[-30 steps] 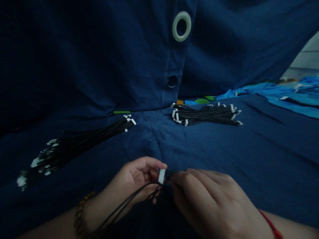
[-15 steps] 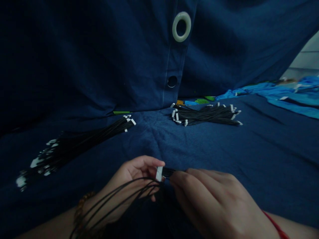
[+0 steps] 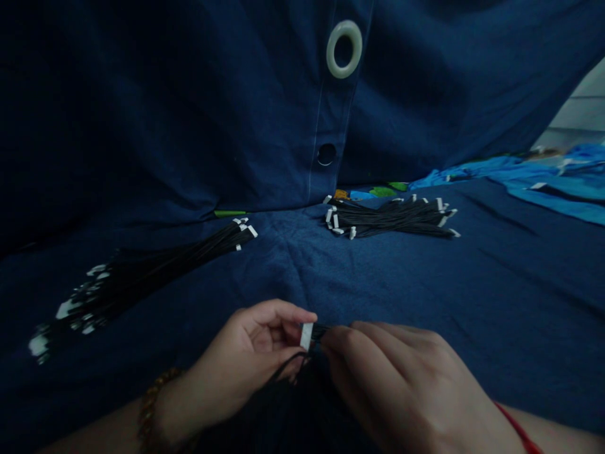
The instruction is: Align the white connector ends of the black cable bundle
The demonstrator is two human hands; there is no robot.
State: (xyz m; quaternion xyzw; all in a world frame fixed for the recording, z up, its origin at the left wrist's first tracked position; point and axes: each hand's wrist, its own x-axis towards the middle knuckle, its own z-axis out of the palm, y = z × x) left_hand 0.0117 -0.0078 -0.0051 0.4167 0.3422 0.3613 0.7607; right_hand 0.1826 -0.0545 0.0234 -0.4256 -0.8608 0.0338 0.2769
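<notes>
In the head view, a white connector point(image 3: 306, 337) sits at the near middle of the scene, upright and slightly tilted, between the two bare hands. The left hand point(image 3: 265, 340) clamps it, index finger at its upper end and thumb at its lower end; any marking on its face is too small to read. The right hand point(image 3: 401, 372) is closed around black wires point(image 3: 321, 332) just right of the connector, its fingertips mostly hidden by its own knuckles. A dark loop of wire point(image 3: 288, 359) bends beside the left thumb. A beaded bracelet point(image 3: 154, 403) circles the left wrist, a red cord point(image 3: 517, 429) the right. On the navy cloth point(image 3: 472, 284), a bundle of black cables point(image 3: 165, 265) with white ends lies slantwise at the left, and a second bundle point(image 3: 392, 217) lies across the far right of middle; lettering on their ends cannot be made out. At the far side the navy fabric rises, bearing a pale ring point(image 3: 330, 50). Bright blue fabric point(image 3: 558, 202) lies at the far right.
</notes>
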